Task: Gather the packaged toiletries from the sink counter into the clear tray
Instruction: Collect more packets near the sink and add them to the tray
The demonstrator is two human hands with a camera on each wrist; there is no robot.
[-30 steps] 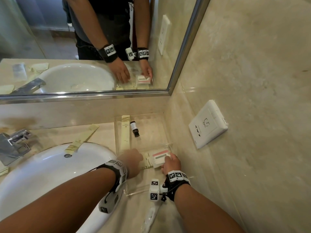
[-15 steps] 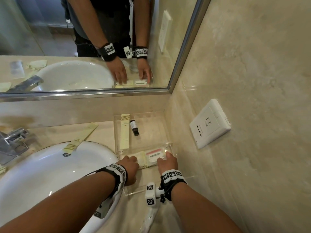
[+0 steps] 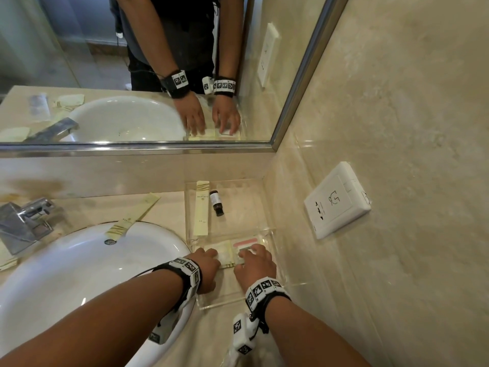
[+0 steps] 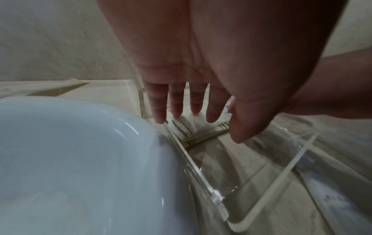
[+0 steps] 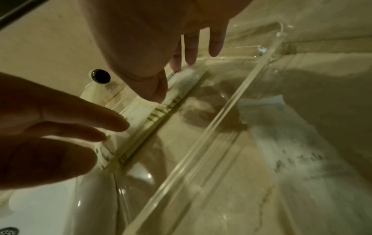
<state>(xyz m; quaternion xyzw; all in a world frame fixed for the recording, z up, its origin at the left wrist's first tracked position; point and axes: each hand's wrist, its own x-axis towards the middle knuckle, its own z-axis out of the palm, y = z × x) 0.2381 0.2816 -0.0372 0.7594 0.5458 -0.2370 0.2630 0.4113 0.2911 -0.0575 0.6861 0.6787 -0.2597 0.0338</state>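
Observation:
The clear tray (image 3: pixel 272 234) stands on the counter between the sink and the right wall. In it lie a long yellow packet (image 3: pixel 201 207), a small dark bottle (image 3: pixel 216 203), a flat cream packet (image 3: pixel 223 256) and a white packet with a pink stripe (image 3: pixel 244 245). My left hand (image 3: pixel 210 254) rests with straight fingers on the cream packet (image 4: pixel 193 132). My right hand (image 3: pixel 252 254) lies flat on the pink-striped packet, its fingers (image 5: pixel 191 52) straight. Another long yellow packet (image 3: pixel 135 217) lies on the counter across the sink rim.
The white sink (image 3: pixel 79 274) lies left of the tray and the tap (image 3: pixel 23 221) at the far left. More cream packets (image 3: pixel 5 260) sit at the left edge. A wall socket (image 3: pixel 336 200) and the mirror (image 3: pixel 132 70) close the corner.
The pink-striped packet, held tilted by my right hand a second ago, now lies flat in the tray. Both hands have flattened onto the packets.

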